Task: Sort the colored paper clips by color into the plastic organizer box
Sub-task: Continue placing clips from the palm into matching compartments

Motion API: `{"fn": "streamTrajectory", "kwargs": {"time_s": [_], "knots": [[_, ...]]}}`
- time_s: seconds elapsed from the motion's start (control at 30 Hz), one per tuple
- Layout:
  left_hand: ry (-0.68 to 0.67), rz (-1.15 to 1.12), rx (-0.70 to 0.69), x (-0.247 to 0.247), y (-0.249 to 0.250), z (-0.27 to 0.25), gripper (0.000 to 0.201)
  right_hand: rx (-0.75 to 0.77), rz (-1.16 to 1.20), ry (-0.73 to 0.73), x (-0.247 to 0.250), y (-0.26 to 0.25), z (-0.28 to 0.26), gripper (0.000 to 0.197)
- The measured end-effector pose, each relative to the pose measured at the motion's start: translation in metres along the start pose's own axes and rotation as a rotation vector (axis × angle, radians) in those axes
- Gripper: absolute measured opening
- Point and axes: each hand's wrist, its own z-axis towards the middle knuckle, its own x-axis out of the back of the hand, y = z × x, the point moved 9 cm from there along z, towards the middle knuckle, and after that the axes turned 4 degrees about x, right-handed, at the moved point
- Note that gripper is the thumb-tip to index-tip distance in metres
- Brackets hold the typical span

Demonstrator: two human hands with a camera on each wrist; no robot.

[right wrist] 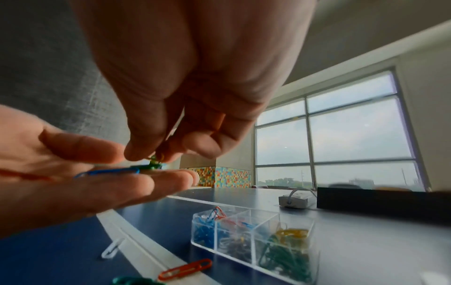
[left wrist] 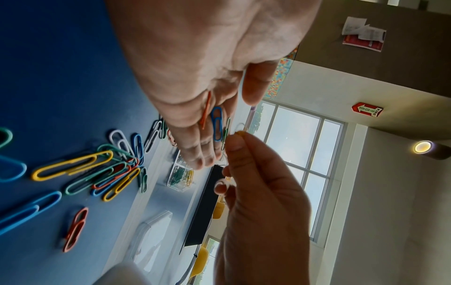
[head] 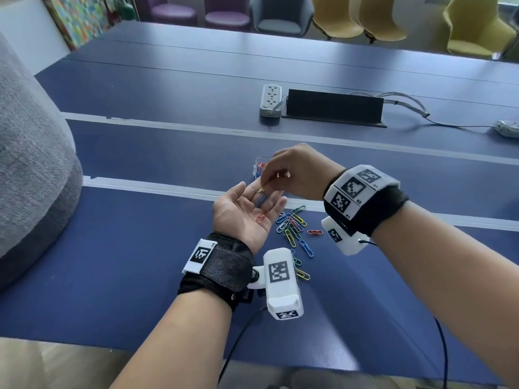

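My left hand (head: 250, 209) is held palm up and flat above the table. On its fingers lie a red clip (head: 262, 215), a blue clip (head: 261, 200) and a green clip (left wrist: 227, 133). My right hand (head: 266, 182) hovers over those fingers, thumb and forefinger pinching a yellow clip (head: 260, 189) that still touches the green one (right wrist: 153, 164). The clear organizer box (right wrist: 253, 237) stands just beyond both hands, with blue, red, yellow and green clips in separate compartments. A mixed pile of clips (head: 292, 226) lies on the table under my right wrist.
On the blue table (head: 140, 248), a red clip (right wrist: 185, 269) and a white clip (right wrist: 111, 250) lie near the box. A clear lid (left wrist: 153, 231) rests beside it. Farther back sit a power strip (head: 271, 101) and a black cable box (head: 334, 106). A grey cushion (head: 31, 164) rises at left.
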Motion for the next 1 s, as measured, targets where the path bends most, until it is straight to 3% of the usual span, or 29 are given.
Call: {"fn": "streamTrajectory", "kwargs": {"time_s": [0.17, 0.33, 0.5, 0.7, 0.9, 1.0], "knots": [[-0.001, -0.005, -0.003, 0.000, 0.003, 0.001, 0.045, -0.306, 0.554, 0.027, -0.004, 0.028, -0.009, 0.022], [-0.005, -0.004, -0.007, -0.001, 0.003, 0.002, 0.041, -0.451, 0.922, 0.028, -0.015, 0.042, -0.019, 0.019], [0.006, -0.010, -0.003, 0.003, 0.004, 0.003, 0.037, -0.525, 1.067, 0.066, -0.018, 0.049, -0.027, 0.014], [0.006, -0.003, 0.002, 0.004, 0.004, 0.005, 0.038, -0.721, 1.042, 0.305, -0.008, 0.077, -0.031, 0.025], [0.007, -0.008, 0.012, 0.007, 0.004, 0.006, 0.044, -0.681, 1.207, 0.180, -0.023, 0.067, -0.023, 0.022], [0.008, -0.008, 0.010, 0.009, 0.005, 0.007, 0.048, -0.633, 0.999, 0.119, -0.024, 0.061, -0.019, 0.022]]}}
